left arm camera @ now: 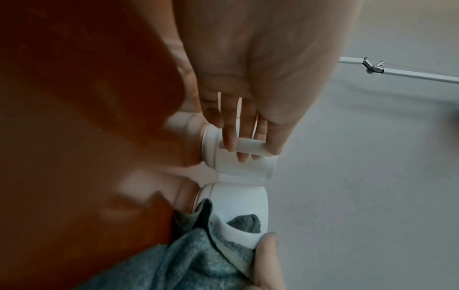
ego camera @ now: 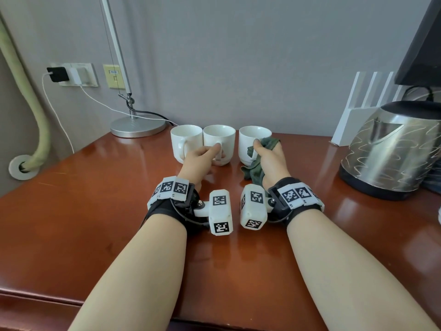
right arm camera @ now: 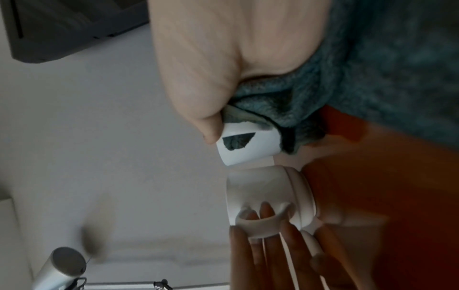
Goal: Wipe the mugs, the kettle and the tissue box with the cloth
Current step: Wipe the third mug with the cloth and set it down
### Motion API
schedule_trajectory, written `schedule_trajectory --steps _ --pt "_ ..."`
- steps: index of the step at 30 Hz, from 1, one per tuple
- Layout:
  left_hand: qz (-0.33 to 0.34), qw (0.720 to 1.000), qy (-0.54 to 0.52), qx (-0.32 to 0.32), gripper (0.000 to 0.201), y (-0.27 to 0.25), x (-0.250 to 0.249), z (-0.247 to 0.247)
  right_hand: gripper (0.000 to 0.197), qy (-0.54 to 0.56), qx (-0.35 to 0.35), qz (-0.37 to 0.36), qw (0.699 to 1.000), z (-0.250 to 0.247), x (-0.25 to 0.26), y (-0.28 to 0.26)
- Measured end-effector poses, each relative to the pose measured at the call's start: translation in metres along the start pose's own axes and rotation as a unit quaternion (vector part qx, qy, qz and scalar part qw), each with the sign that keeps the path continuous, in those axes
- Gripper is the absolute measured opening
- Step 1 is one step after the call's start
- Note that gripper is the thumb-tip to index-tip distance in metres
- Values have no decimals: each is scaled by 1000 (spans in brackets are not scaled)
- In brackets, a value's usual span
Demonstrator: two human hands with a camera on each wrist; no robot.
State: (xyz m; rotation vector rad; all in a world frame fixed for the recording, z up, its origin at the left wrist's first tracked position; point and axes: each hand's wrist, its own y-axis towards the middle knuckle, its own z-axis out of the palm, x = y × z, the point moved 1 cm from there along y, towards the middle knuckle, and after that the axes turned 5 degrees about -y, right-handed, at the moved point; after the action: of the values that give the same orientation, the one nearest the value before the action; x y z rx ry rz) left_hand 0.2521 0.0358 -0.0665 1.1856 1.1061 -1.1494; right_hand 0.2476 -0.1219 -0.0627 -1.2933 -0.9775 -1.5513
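left hand [ego camera: 199,156] fingers hooked through middle mug [ego camera: 219,144] handle; right hand [ego camera: 270,160] grip pinching cloth [ego camera: 255,168] on right mug [ego camera: 253,144] handle, tabletop [ego camera: 95,187]

Bare forearms, no sleeves. Behind the fingers, black wrist straps [ego camera: 167,211] carrying white bands [ego camera: 172,188] printed with black-and-white square codes. White boxy cameras [ego camera: 220,212] bolted on beside them, same codes, thin black cables looping underneath.

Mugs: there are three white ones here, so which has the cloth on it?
The rightmost mug, nearest the kettle. The right hand presses the green cloth against its handle side; the other two carry no cloth.
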Motion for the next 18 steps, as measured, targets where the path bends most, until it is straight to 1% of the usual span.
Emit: schedule_trajectory --steps 7,18 --pt "7 999 -47 3 22 1 3 1 12 10 17 12 1000 -5 1 3" --pt "-8 998 -56 0 23 -1 1 2 10 19 27 16 999 -6 6 -6"
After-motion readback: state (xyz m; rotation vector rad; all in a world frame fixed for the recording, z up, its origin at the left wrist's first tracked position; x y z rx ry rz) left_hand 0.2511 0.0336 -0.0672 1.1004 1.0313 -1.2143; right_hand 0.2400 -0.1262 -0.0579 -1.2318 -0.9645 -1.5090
